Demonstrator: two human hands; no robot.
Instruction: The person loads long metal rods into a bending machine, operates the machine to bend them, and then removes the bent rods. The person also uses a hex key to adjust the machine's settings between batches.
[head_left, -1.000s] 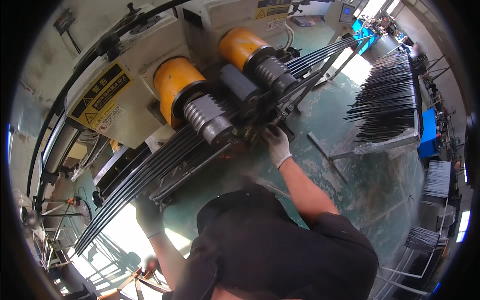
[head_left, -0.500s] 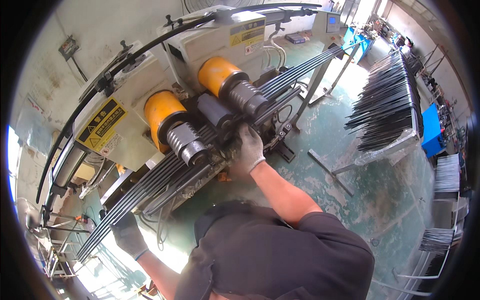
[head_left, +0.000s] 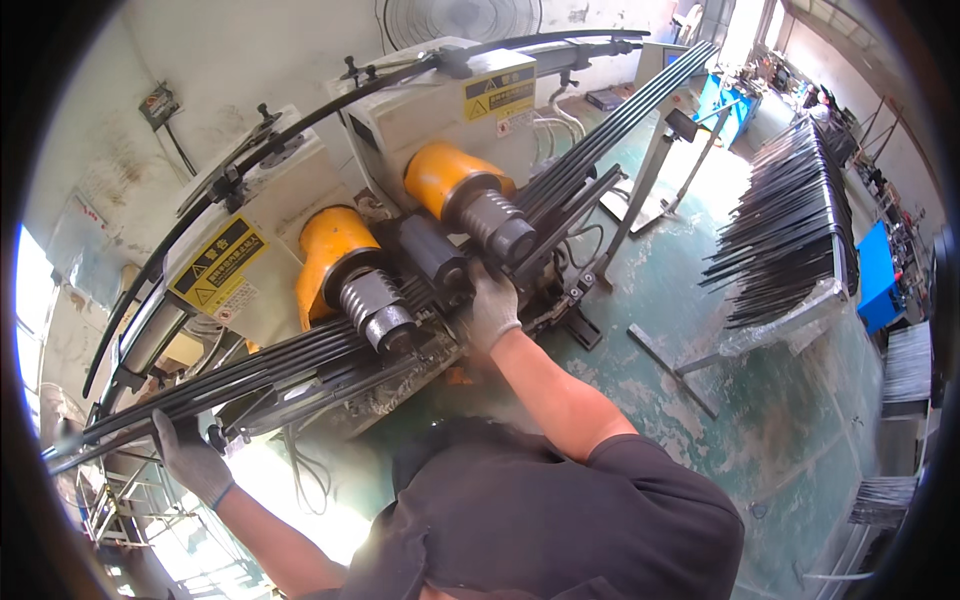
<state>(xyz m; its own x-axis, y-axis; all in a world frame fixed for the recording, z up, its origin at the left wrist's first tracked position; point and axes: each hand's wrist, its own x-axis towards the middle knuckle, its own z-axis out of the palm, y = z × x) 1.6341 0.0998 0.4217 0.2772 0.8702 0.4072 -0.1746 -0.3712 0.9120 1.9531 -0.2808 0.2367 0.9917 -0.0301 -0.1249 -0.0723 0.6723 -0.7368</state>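
A bundle of several long dark metal rods (head_left: 270,372) runs from the lower left, through a machine and up to the far right. My left hand (head_left: 193,463), in a grey work glove, grips the bundle near its left end; some of its fingers are hidden by the rods. Gloved likewise, my right hand (head_left: 492,305) is closed at the middle of the machine, beside a dark block (head_left: 432,250) between two ridged steel rollers (head_left: 378,312). Its fingertips are hidden, so what it holds cannot be made out. Orange housings (head_left: 340,245) surround the roller shafts.
Light-coloured machine bodies (head_left: 420,110) with yellow warning labels stand behind the rollers. A curved black bar (head_left: 300,125) arches over them. To the right, a rack (head_left: 785,230) holds many dark rods. A metal stand (head_left: 650,185) rises from the green floor under the right end.
Both ends of the rod bundle have risen in view, and its left end has swung left and up. My left hand has moved left and slightly up with it. My right hand stays by the block.
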